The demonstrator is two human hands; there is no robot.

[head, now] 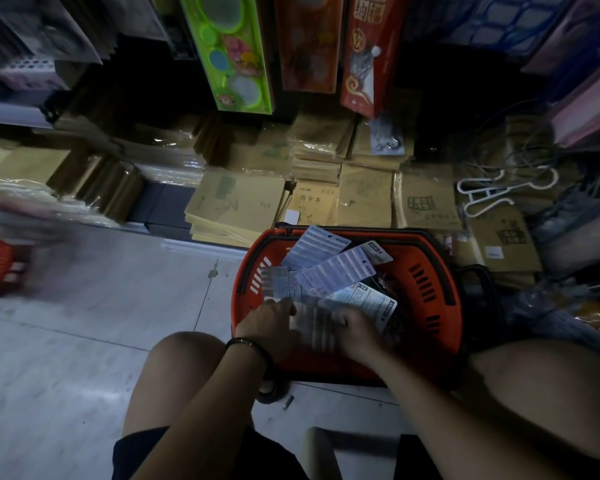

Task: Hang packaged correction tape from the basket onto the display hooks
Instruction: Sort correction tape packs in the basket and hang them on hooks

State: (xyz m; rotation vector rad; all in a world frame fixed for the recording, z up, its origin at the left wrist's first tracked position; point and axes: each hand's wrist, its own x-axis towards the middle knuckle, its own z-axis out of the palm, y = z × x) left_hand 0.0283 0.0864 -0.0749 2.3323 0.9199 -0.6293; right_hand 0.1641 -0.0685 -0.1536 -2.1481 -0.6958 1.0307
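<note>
Over the basket (pixel 430 271), left hand (pixel 274 322) and right hand (pixel 359 334) share a grip holding one blurred tape pack (pixel 314 327) (axis unreadable).

Two hands (pixel 271 320), two red baskets (pixel 426 271), one black wristband (pixel 246 342), at least five correction tape packs (pixel 333 276).

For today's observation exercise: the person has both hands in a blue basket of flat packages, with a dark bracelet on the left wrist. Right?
Not quite: the head view shows the basket is red, not blue. The rest holds: the left hand and right hand are both in it among the flat packages, with a dark bracelet on the left wrist.
</note>
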